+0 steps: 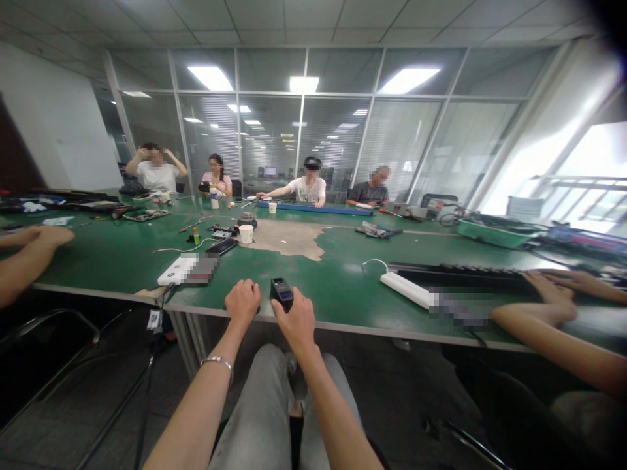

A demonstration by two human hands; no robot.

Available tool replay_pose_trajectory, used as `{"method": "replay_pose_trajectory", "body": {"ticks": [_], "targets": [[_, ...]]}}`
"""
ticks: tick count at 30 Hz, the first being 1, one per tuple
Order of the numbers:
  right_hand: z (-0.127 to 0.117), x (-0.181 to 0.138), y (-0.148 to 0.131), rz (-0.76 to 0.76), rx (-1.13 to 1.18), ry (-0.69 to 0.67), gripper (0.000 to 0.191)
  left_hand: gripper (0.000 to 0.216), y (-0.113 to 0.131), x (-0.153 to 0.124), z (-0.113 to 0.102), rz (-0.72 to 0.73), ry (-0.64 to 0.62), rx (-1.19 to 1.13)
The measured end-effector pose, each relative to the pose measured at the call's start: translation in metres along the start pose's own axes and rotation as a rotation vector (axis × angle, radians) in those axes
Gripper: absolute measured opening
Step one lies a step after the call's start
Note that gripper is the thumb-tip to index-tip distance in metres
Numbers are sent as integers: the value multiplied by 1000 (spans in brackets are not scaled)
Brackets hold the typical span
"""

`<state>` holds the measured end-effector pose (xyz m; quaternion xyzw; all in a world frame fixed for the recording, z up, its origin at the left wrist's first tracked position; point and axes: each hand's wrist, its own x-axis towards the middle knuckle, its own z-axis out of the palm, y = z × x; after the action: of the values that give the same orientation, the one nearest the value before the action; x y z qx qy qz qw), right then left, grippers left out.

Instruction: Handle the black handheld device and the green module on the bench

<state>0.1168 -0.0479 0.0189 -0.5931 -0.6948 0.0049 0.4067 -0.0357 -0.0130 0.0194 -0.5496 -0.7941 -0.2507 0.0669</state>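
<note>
My right hand (pixel 298 318) is wrapped round a small black box-shaped device (pixel 281 291) with a bluish window on its face. It holds the device just above the table's front edge; its exact kind is too small to tell. Left of it, my left hand (pixel 243 300) rests at the edge of the green table (pixel 343 287) with its fingers curled into a loose fist. No object shows in that fist, though its palm side is hidden. A gap separates the two hands.
A white power bank (pixel 177 270) and a dark phone (pixel 222 246) lie to the left, near a paper cup (pixel 245 234). Rightward are a white strip-shaped case (pixel 406 290), a long black part (pixel 460 274) and a co-worker's arms (pixel 553 326). A green basket (pixel 494 233) stands farther back.
</note>
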Motion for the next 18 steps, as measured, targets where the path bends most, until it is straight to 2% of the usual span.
{"method": "replay_pose_trajectory", "body": {"ticks": [12, 18], "targets": [[2, -1, -4, 42, -38, 0, 44, 38, 0, 0, -1, -4, -9, 16], [-13, 17, -11, 71, 64, 65, 54, 37, 0, 0, 0, -8, -2, 14]]}}
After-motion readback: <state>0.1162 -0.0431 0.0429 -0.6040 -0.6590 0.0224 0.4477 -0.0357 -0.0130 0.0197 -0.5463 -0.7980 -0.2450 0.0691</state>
